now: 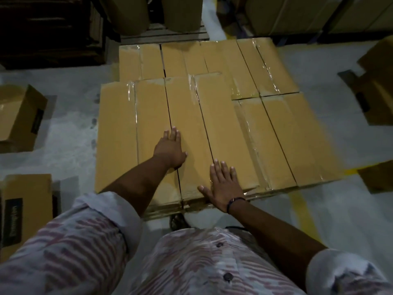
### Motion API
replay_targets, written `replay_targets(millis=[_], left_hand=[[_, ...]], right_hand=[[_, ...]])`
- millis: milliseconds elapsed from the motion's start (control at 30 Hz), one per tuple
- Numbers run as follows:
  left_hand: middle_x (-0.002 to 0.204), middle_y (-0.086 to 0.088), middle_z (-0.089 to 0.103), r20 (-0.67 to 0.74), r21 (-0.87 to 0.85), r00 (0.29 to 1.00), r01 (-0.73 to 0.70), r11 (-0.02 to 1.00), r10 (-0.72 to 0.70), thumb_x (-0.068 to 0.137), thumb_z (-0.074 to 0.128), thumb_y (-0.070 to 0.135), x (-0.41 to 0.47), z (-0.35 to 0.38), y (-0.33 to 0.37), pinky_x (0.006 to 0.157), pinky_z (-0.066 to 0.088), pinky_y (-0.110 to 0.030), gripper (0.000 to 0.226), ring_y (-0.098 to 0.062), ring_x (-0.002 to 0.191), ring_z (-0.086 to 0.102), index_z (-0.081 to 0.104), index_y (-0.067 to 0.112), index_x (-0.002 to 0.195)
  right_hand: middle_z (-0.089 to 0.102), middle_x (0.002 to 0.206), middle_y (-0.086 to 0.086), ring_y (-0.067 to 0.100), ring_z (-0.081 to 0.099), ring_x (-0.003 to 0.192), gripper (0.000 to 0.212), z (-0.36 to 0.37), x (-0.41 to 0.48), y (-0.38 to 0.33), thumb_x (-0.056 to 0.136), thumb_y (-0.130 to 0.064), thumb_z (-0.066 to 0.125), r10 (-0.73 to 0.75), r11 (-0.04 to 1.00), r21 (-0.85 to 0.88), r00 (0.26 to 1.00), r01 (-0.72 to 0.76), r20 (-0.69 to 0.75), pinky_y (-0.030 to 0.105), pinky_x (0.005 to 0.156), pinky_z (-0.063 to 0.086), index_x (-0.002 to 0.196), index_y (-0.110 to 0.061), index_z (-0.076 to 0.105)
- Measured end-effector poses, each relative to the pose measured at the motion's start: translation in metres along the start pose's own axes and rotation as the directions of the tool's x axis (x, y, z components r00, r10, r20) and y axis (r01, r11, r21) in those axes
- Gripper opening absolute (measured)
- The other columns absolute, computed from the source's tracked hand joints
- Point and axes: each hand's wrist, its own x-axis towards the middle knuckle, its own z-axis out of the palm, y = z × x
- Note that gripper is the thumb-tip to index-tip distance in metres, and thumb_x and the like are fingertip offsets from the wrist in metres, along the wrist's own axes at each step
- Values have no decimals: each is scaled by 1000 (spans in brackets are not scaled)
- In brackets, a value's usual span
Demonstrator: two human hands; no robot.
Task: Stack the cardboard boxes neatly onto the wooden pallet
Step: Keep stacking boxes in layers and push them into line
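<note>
My left hand and right hand lie flat and open on the top cardboard boxes, I think to push them snug on the stack hiding the pallet.

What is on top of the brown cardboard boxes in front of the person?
Only the bare left hand and right hand, both lying flat. The brown cardboard boxes hide whatever lies beneath.

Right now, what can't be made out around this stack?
Wooden pallet: head view, hidden under the stacked cardboard boxes.
Label on the near-left loose box: head view, print too blurred to read.
Far-right loose box: head view, cut off by the frame edge.
</note>
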Motion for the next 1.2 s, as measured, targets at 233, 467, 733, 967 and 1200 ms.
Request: replay_targets(millis=[233,467,733,967,1200], left_hand=[[170,-12,-16,-17,-62,998,62,996,-63,102,42,58,-83,44,39,125,17,-45,92,-36,158,-4,-7,8,163],[171,-15,-5,25,-50,999,44,998,-43,102,46,51,-160,67,78,128,9,-49,87,-37,158,-3,3,8,164],[172,-11,8,-105,-46,989,97,994,-101,104,37,56,-246,104,75,127,0,-55,80,-34,158,-2,9,11,164],[171,-12,12,-153,-150,941,279,949,-301,103,37,58,-292,114,-12,127,0,-55,78,-36,158,1,17,13,164],[171,-14,9,-69,-282,880,434,856,-469,103,39,60,-370,167,-141,125,1,-55,72,-39,157,-1,28,18,160]], right_hand=[[-21,167,1,27,-26,152,93,23,-52,10,89,-79,-4,-53,999,11,998,53,-18,53,121,-17,161,-20,-11],[-9,170,-2,32,-18,154,87,18,-96,13,95,-75,6,-90,990,106,996,88,11,53,122,-14,163,-22,2],[-6,170,7,31,-18,154,88,15,-124,-30,96,-75,10,-187,971,140,980,196,-73,48,121,-14,163,-19,3],[-2,170,10,34,-13,155,82,-6,-118,-119,99,-71,18,-297,949,74,946,307,-127,51,124,-9,163,-21,6],[0,170,8,35,-9,155,79,1,-89,-248,100,-69,24,-406,910,42,907,413,-109,51,124,-7,163,-23,10]])
